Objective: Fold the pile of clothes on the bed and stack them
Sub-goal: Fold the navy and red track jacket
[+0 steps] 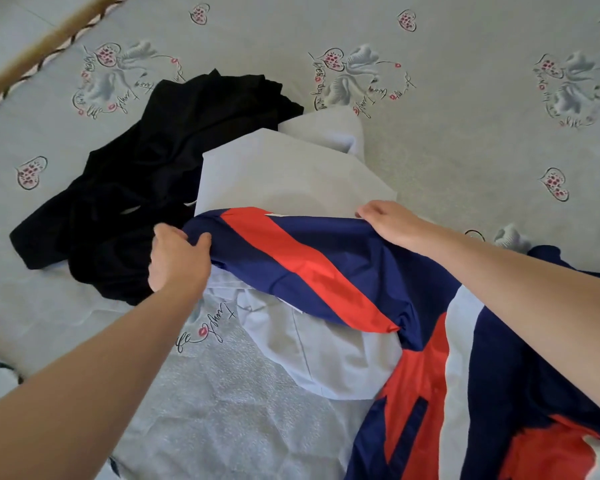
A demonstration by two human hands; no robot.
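Domestic bedroom. Evidence: a bed sheet point(465, 140), pale blue, printed with hearts, swans and script, spread beyond and beneath both hands; a wooden bed frame edge point(45, 46) far to the upper left of the left hand point(177, 258); loose household clothes point(174, 161) lying unfolded around the hands.

Heart-printed bedsheet point(465, 140); wooden bed frame point(45, 46)

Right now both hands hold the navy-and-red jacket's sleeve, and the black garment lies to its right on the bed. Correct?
Not quite. In the head view the black garment lies to the left of the jacket. Both hands, left and right, do hold its sleeve.
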